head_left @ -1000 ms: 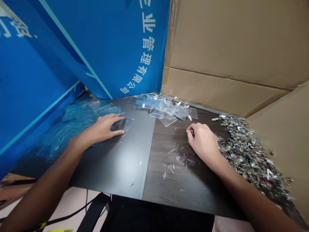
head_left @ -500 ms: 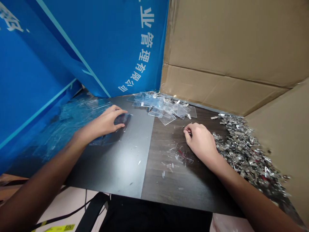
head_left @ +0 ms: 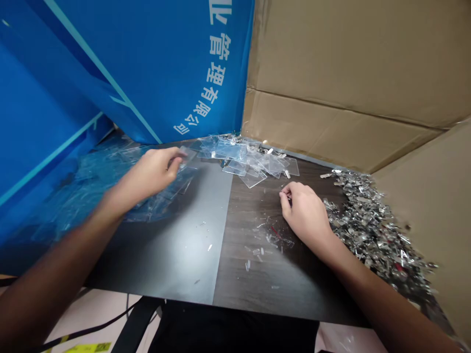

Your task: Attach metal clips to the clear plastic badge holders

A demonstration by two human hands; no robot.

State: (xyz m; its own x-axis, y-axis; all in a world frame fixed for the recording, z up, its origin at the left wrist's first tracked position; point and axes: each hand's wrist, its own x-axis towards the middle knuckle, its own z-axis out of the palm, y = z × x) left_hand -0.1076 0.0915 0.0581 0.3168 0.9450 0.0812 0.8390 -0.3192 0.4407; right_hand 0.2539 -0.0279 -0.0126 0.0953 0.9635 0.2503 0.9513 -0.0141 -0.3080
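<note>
Worn on the person's head, the camera faces forward and down, close above the left hand [head_left: 150,174] and right hand [head_left: 303,211], toward the far corner of the dark table [head_left: 165,255].

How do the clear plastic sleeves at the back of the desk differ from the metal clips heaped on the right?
The clear plastic sleeves are flat, see-through rectangles, while the metal clips are shiny silver pieces. Each sleeve is far larger than a clip. The sleeves lie in a low overlapping spread; the clips form a dense heap beside the cardboard. Both lie loose on the dark desk.
</note>
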